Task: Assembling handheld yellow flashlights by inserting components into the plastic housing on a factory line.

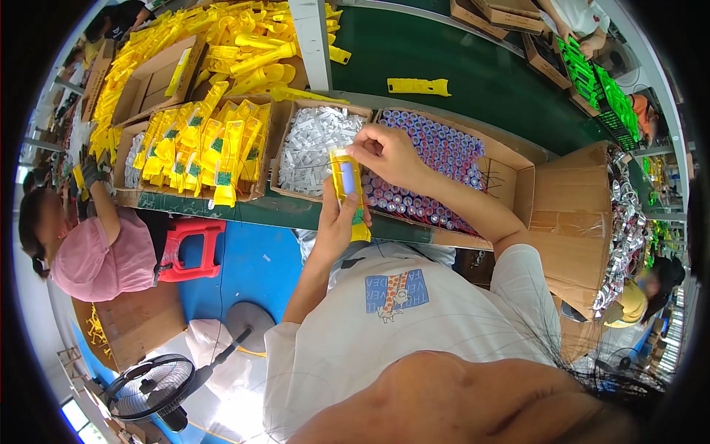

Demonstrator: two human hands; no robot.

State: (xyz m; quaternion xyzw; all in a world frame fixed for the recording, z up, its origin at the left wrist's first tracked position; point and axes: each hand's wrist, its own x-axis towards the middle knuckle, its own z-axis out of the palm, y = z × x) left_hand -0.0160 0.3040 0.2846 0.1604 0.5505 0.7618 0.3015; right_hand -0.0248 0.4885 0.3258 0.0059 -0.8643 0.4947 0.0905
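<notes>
At far left on the worktop [296, 211], a box of yellow housings [200, 148] stands filled, beside a box of white parts [314, 140]. Left hand [333, 218] has its grip clamped on an upright yellow housing [349, 189]; right hand [388, 152] pinches its top, seemingly seating a cell, though small detail blurs. Box of cells [444, 163] remains nearly full, so much work is left.

The left hand [334, 222] covered the lower back of the yellow casing [349, 191], and the right hand [386, 153] hid its top end. The battery box [510, 169] lost its near edge behind the right forearm. The 2 hands' palms faced away.
</notes>
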